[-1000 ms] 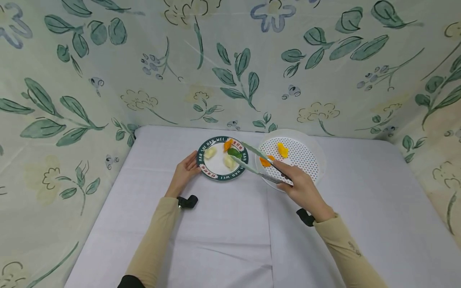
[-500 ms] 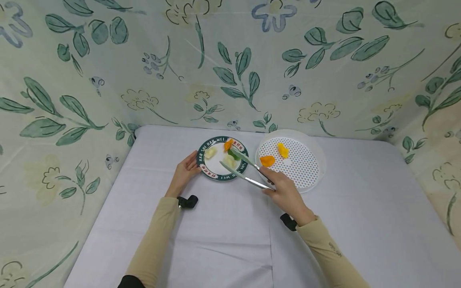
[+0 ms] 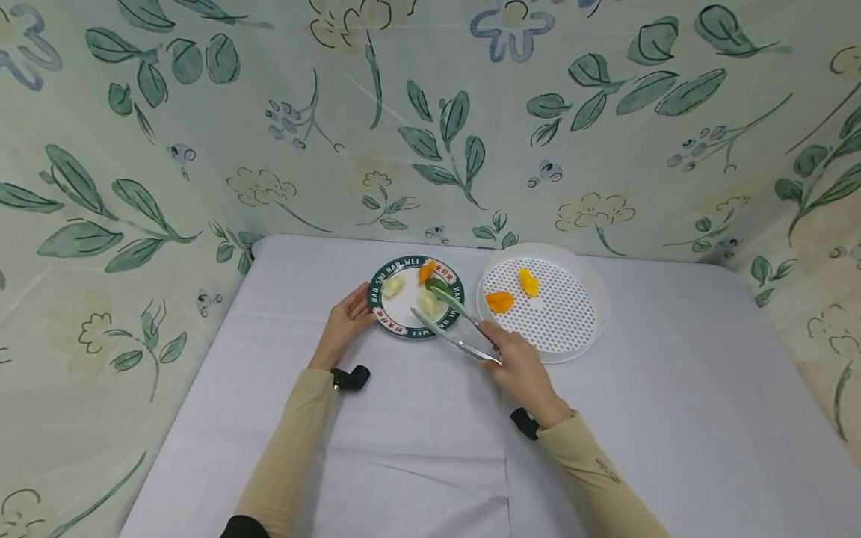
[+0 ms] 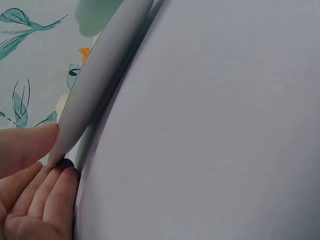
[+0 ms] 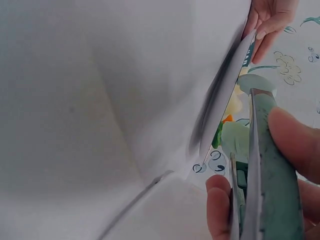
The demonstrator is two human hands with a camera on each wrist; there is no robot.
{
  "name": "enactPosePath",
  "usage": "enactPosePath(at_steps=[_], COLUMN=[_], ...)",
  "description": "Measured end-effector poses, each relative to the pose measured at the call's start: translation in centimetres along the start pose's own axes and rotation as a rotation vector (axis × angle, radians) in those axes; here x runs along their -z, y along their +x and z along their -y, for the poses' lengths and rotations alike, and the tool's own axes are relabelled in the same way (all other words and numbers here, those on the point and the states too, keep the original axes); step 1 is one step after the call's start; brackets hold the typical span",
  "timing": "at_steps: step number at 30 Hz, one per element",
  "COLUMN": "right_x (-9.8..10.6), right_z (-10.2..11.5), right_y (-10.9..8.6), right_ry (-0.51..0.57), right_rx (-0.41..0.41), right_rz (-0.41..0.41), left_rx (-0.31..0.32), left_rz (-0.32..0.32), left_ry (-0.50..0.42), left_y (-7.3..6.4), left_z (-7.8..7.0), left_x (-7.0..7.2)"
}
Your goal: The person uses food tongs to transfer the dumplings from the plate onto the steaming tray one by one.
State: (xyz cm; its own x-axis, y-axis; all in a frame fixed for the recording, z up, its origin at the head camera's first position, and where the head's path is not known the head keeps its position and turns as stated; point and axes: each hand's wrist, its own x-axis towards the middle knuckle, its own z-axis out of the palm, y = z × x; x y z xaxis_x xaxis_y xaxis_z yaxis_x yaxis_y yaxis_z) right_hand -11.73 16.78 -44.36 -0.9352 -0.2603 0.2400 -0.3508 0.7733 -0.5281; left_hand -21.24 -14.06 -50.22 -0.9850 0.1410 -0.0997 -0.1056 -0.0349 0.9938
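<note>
My left hand (image 3: pixel 344 321) pinches the left rim of a round plate (image 3: pixel 403 308) with a dark green lettered border. In the left wrist view, the thumb (image 4: pixel 27 147) lies on top of the rim and fingers curl below. On the plate sit two pale pieces (image 3: pixel 393 285), an orange piece (image 3: pixel 426 271) and a green piece (image 3: pixel 440 286). My right hand (image 3: pixel 521 370) grips green-tipped metal tongs (image 3: pixel 468 346). Their spread tips are over the plate's right side, either side of the nearer pale piece (image 3: pixel 428 302); contact cannot be made out.
Right of the plate, a white perforated round tray (image 3: pixel 565 314) carries an orange piece (image 3: pixel 499 301) and a yellow piece (image 3: pixel 528 282). A white cloth (image 3: pixel 417 418) covers the table. Behind it hangs a floral curtain (image 3: pixel 282 90).
My right hand and the tongs have moved left and nearer to me, from over the tray's edge toward the nearer pale piece. The left hand and plate stay in place.
</note>
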Motion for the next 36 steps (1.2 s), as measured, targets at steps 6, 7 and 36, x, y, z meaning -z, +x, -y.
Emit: enactPosePath(at_steps=[6,7,36], right_x=[-0.7,-0.8,-0.6], right_z=[0.1,0.1,-0.1], right_y=[0.5,0.6,1.1], right_ry=[-0.008,-0.012,0.040], right_rx=[-0.015,-0.021,0.058], right_rz=[0.023,0.029,0.031], left_rx=[-0.002,-0.001,0.021], left_rz=[0.002,0.001,0.022], left_ry=[0.003,0.001,-0.044], left_y=[0.0,0.0,-0.5], left_z=[0.0,0.0,-1.0], left_x=[0.0,0.0,-0.2])
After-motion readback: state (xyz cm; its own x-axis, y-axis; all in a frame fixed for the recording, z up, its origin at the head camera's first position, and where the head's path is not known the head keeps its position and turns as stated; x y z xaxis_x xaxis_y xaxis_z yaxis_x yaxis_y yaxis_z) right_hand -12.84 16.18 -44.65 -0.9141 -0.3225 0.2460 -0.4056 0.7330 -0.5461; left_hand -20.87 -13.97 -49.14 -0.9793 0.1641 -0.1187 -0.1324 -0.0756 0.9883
